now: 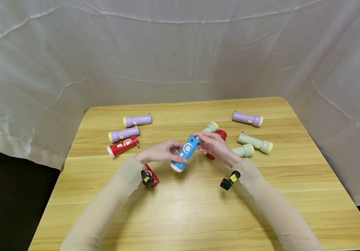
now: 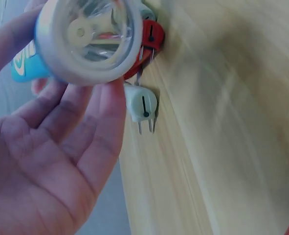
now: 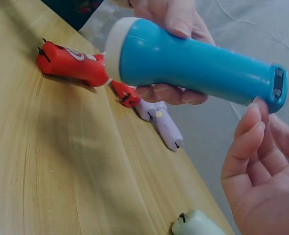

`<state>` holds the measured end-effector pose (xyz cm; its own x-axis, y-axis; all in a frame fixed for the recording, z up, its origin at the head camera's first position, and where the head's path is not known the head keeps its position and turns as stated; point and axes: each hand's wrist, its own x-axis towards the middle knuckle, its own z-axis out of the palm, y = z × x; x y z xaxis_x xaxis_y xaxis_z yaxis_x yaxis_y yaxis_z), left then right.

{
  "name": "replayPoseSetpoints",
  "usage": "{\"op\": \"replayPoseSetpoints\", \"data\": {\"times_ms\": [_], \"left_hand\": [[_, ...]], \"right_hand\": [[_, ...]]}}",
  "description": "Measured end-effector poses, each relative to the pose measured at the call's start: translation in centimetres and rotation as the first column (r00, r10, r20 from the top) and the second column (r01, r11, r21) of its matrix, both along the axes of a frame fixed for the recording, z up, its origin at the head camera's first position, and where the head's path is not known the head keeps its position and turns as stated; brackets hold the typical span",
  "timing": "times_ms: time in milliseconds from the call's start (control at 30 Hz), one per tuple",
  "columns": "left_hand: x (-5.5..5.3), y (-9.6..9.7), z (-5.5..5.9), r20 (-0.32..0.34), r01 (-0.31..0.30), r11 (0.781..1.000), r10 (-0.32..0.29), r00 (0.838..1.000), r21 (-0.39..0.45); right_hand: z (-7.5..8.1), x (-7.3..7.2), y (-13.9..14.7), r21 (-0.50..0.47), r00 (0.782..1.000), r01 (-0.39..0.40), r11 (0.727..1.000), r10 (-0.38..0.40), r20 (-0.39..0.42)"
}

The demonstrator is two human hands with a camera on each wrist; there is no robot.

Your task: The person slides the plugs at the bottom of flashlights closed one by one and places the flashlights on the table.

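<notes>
My left hand [image 1: 164, 151] grips a blue flashlight [image 1: 184, 151] round its body above the table, tilted with its white-rimmed lens end low and toward me. The left wrist view shows that clear lens [image 2: 88, 39] close up. At the flashlight's tail, which carries two dark slots with metal in them, is my right hand [image 1: 216, 144]. In the right wrist view its loosely bent fingertips [image 3: 255, 110] touch the tail's edge, while the thumb stands apart at the frame's edge. Behind the right hand, a red flashlight [image 1: 221, 134] is partly hidden.
Purple flashlights [image 1: 138, 120] and a red flashlight [image 1: 123, 146] lie at the left. Another red flashlight [image 1: 153, 176] is partly under my left wrist. At the right lie pale green flashlights [image 1: 255, 143] and a purple one [image 1: 247, 118]. Grey curtains [image 1: 180, 52] surround the wooden table [image 1: 186, 216].
</notes>
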<state>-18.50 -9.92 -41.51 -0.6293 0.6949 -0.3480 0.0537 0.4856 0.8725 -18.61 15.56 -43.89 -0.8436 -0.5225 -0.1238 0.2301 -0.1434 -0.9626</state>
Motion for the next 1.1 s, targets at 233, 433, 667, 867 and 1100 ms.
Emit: {"op": "replayPoseSetpoints", "data": {"times_ms": [233, 433, 667, 867, 1100], "left_hand": [[-1.3, -0.4, 0.1, -0.074, -0.207, 0.978, 0.207, 0.976, 0.002], [-2.7, -0.7, -0.2, -0.178, -0.378, 0.925, 0.366, 0.913, -0.035], [-4.2, -0.9, -0.6, -0.347, -0.486, 0.856, 0.409, 0.844, -0.175], [-5.6, -0.7, -0.9, -0.504, -0.568, 0.770, 0.382, 0.775, -0.290], [-7.1, -0.4, -1.3, -0.564, -0.633, 0.652, 0.360, 0.743, -0.418]], "right_hand": [[0.1, 0.2, 1.1, 0.034, 0.999, 0.027, 0.999, -0.026, -0.033], [0.0, 0.2, 2.0, 0.040, 0.997, 0.046, 0.998, -0.044, -0.064], [0.0, 0.4, 2.4, 0.071, 0.995, 0.053, 0.996, -0.047, -0.086], [0.2, 0.6, 2.6, 0.158, 0.992, 0.053, 0.986, -0.033, -0.126], [0.4, 1.0, 2.5, 0.210, 0.987, 0.041, 0.977, -0.006, -0.163]]}}
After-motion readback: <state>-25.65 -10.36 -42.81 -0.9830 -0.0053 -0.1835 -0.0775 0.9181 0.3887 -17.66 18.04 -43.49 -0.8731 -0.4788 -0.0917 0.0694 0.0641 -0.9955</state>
